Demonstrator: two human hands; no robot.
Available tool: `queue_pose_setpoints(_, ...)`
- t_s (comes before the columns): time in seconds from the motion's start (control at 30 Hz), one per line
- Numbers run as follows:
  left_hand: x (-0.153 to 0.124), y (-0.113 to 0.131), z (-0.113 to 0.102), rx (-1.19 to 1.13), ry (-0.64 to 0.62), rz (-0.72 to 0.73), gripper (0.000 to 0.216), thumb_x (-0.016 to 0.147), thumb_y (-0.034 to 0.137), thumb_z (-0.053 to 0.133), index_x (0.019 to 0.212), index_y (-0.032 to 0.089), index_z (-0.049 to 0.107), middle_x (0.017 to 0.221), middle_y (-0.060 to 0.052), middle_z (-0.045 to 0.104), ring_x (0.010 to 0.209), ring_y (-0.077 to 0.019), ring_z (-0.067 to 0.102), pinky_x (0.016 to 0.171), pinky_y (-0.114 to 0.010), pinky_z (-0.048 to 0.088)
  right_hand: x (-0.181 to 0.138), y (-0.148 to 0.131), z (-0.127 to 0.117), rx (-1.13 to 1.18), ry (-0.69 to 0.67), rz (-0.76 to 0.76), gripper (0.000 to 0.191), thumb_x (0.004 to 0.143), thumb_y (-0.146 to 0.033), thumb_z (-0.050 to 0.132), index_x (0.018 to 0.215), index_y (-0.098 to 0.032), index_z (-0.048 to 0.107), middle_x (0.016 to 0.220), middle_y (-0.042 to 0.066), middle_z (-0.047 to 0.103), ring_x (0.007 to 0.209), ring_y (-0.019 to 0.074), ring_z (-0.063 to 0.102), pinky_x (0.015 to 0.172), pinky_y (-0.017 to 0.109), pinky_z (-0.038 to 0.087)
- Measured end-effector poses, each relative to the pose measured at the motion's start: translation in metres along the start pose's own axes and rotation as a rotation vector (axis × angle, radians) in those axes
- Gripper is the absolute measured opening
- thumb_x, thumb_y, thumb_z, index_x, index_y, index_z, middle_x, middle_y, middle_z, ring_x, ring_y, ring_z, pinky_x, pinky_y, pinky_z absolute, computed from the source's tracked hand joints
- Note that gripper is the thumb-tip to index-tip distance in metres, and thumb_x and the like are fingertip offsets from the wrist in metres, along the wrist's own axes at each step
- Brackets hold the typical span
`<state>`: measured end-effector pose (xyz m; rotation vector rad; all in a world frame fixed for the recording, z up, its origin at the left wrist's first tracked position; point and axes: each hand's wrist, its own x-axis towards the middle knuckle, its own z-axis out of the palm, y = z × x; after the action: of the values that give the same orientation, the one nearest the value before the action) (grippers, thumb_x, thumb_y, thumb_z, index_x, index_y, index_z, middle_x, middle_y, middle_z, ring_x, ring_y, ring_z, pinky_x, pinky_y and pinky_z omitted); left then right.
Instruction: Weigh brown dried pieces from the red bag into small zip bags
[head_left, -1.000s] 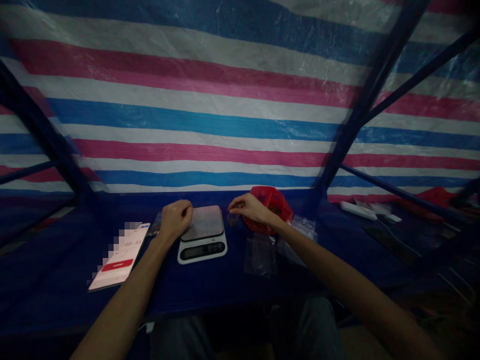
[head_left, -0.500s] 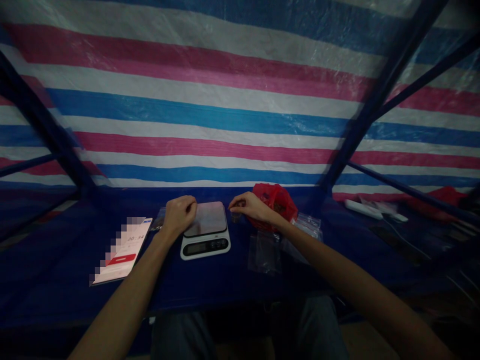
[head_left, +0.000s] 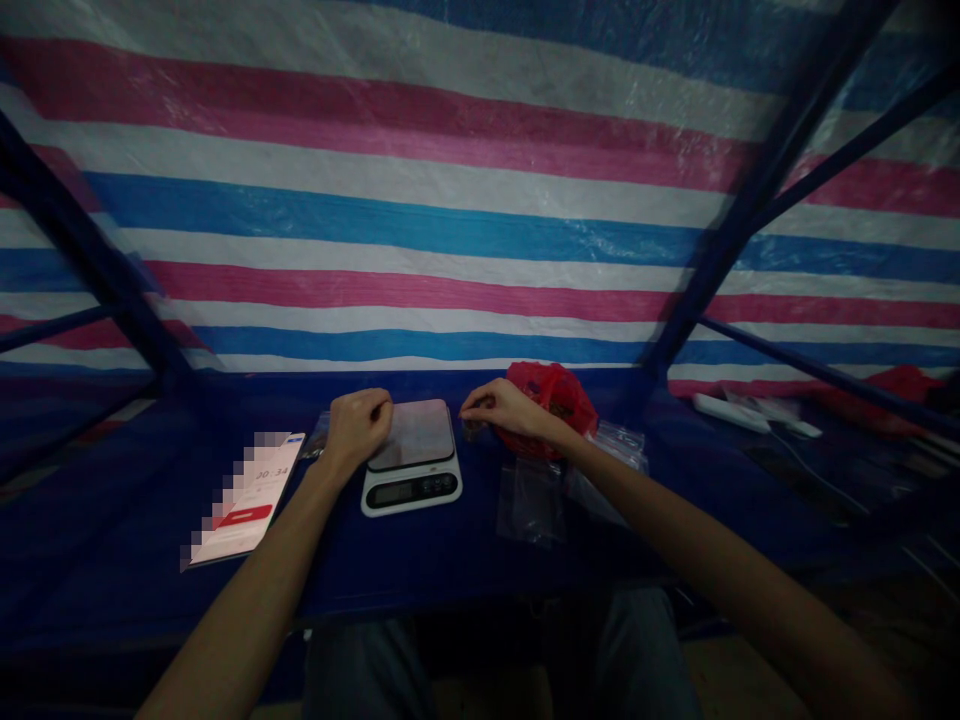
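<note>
White scale (head_left: 411, 455), one, between two hands; left hand (head_left: 358, 420) fisted; right hand (head_left: 501, 408) pinching a small dark item (head_left: 472, 430).

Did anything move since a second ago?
Hardly anything. The timer on the phone ticked up from 33 to 34. The left hand stays curled at the left edge of the scale, and the right hand keeps pinching a small piece beside the red bag.

Top of scale (head_left: 411, 455) is open from above. Left hand (head_left: 358, 425) crowds its left edge, right hand (head_left: 502, 410) its far right corner. Bare table (head_left: 420, 560) lane between phone (head_left: 244, 497) and scale. Right side cluttered: red bag (head_left: 555, 395), clear bags (head_left: 532, 500). Slanted frame bars (head_left: 720, 260) box in both flanks, tarp wall (head_left: 420, 220) behind.
</note>
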<state>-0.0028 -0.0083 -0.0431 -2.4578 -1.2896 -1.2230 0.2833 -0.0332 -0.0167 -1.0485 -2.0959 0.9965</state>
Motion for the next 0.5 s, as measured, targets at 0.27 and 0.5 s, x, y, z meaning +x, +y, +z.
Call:
queue_pose_setpoints(0.27,0.000,0.000,0.000,0.011,-0.009,-0.012,0.025,0.079,0.018,0.044,0.056,0.019,0.053,0.054,0.000,0.055,0.051,-0.0127,0.049,0.057,-0.028,0.029,-0.005,-0.016,-0.008,-0.230,0.106,-0.072,0.041,0.093,-0.048,0.058,0.077,-0.014,0.074,0.074,0.005,0.072,0.067,0.0157,0.061,0.063,0.026,0.044)
queue_pose_setpoints(0.5,0.000,-0.001,-0.002,-0.018,-0.023,-0.048,0.024,0.079,0.018,0.046,0.058,0.019,0.057,0.056,0.000,0.057,0.052,-0.0132,0.051,0.057,-0.028,0.032,-0.069,-0.035,-0.049,-0.411,0.573,-0.087,0.030,0.094,-0.035,0.054,0.086,-0.016,0.075,0.074,0.003,0.071,0.067,0.0161,0.061,0.065,0.026,0.044)
